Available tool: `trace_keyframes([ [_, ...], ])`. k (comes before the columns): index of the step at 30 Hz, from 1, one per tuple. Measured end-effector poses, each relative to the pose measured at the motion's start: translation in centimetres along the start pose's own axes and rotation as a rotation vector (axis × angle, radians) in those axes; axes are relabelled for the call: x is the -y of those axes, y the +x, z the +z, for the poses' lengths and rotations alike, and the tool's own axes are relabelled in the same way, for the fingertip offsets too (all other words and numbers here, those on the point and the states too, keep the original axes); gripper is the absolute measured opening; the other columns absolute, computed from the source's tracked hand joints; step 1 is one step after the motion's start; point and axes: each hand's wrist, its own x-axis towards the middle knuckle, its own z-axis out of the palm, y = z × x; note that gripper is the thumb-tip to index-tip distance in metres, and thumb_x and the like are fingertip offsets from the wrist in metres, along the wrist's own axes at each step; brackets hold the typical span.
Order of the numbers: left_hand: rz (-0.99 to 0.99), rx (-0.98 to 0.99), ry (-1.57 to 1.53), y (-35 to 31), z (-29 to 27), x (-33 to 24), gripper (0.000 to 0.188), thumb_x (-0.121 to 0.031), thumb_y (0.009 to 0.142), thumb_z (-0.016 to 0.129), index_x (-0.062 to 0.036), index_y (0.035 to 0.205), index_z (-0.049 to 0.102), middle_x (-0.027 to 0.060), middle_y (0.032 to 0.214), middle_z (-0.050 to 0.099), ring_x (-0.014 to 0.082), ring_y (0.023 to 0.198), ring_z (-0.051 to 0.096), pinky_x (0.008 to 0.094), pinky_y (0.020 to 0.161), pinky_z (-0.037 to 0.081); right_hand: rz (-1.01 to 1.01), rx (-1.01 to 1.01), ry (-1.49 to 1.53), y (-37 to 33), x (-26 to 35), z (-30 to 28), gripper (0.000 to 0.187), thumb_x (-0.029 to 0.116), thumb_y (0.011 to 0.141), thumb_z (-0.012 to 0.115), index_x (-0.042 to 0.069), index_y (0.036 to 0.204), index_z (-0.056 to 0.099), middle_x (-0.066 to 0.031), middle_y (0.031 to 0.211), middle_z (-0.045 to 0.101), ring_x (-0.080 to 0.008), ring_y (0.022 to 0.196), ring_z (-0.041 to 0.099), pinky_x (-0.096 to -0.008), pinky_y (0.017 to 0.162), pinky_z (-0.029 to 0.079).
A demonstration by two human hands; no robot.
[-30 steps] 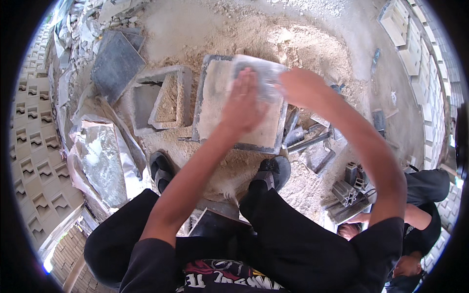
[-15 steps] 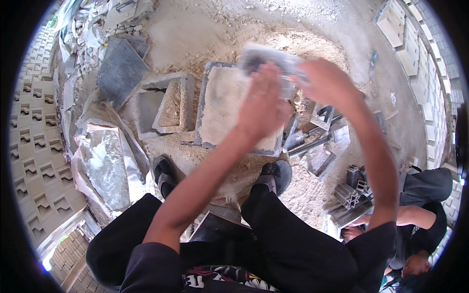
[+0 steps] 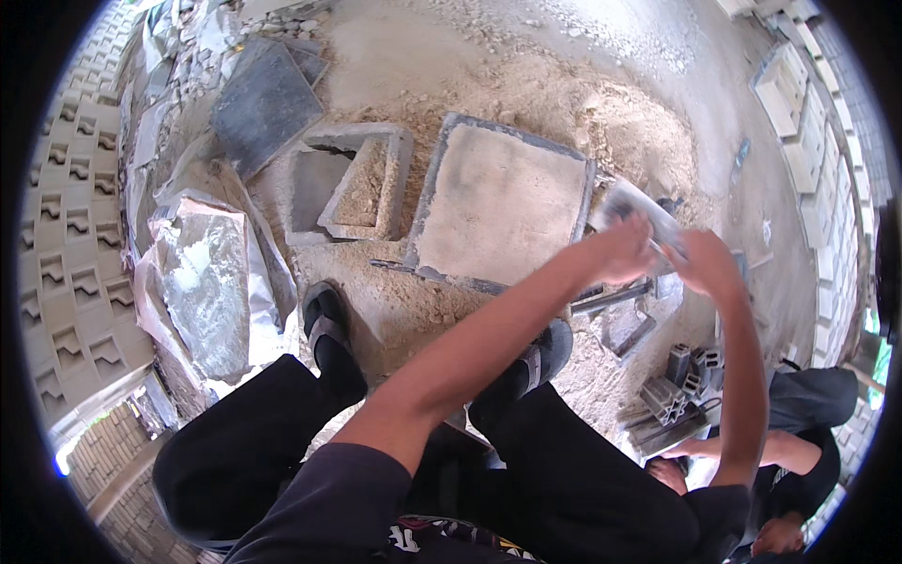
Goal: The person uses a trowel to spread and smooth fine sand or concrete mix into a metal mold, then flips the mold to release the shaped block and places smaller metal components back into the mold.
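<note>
Both my hands meet over the tools right of a square mould. A flat grey rectangular plate, blurred by motion, tilts beside the mould's right edge. My right hand is closed on its near right end, where a small orange spot shows. Against the plate's near side, my left hand has its fingers curled together; what they grip is hidden. The square mould has a dark frame, filled level with a smooth tan surface marked by a faint greyish patch.
Left of the mould lies a grey rectangular frame holding sandy material. Beyond are a dark slab and a crumpled-sheet-covered block. Metal pieces lie near my right foot; another person's arm is at lower right. Patterned blocks line the left.
Both hands and the grey plate have moved right and nearer, from over the mould's far right corner to beside it. The mould's tan surface is now uncovered. My view has shifted.
</note>
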Motion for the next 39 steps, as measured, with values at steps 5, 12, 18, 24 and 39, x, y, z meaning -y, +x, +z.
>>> trace_keyframes([
  [5, -0.030, -0.340, 0.014, -3.2, -2.1, 1.5, 0.050, -0.024, 0.095, 0.045, 0.0059, 0.135, 0.041, 0.0240, 0.140, 0.044, 0.0334, 0.132, 0.041, 0.0437, 0.114, 0.027, 0.226, -0.215, 0.303, 0.2, -1.0, -0.5, 0.041, 0.039, 0.095, 0.052, 0.000, 0.091, 0.062, -0.0236, 0.072, 0.063, -0.0406, 0.074, 0.064, -0.0501, 0.069, 0.049],
  [12, -0.381, -0.944, 0.359, -12.4, -13.9, 13.8, 0.049, -0.029, 0.097, 0.038, 0.0071, 0.130, 0.046, 0.0294, 0.134, 0.048, 0.0447, 0.126, 0.044, 0.0491, 0.110, 0.030, 0.082, -0.155, 0.242, 6.8, 11.7, -4.6, 0.032, 0.024, 0.100, 0.042, -0.004, 0.097, 0.058, -0.0196, 0.081, 0.068, -0.0338, 0.069, 0.068, -0.0440, 0.066, 0.055],
  [18, -0.549, -0.847, -0.148, -11.5, -12.3, 12.6, 0.060, -0.040, 0.100, 0.025, 0.0063, 0.128, 0.050, 0.0318, 0.130, 0.051, 0.0454, 0.123, 0.047, 0.0443, 0.107, 0.033, -0.008, -0.467, 0.134, 9.1, 12.6, -2.3, 0.026, 0.018, 0.096, 0.047, -0.005, 0.095, 0.059, -0.0222, 0.080, 0.068, -0.0334, 0.072, 0.070, -0.0424, 0.063, 0.057],
  [24, -0.617, -0.886, -0.205, -11.6, -12.9, 11.3, 0.063, -0.044, 0.100, 0.026, 0.0080, 0.121, 0.055, 0.0321, 0.123, 0.056, 0.0452, 0.121, 0.049, 0.0437, 0.103, 0.036, -0.038, -0.402, 0.097, 11.0, 13.9, -3.6, 0.020, 0.011, 0.091, 0.049, -0.005, 0.094, 0.059, -0.0221, 0.077, 0.068, -0.0328, 0.072, 0.071, -0.0421, 0.063, 0.057],
  [39, -0.599, -0.845, -0.207, -11.8, -12.9, 12.2, 0.063, -0.044, 0.100, 0.024, 0.0070, 0.117, 0.056, 0.0354, 0.110, 0.059, 0.0499, 0.113, 0.052, 0.0476, 0.097, 0.038, -0.155, -0.439, 0.118, 12.2, 17.3, -4.9, 0.018, 0.011, 0.087, 0.052, -0.003, 0.084, 0.063, -0.0192, 0.077, 0.068, -0.0315, 0.069, 0.070, -0.0410, 0.056, 0.056],
])
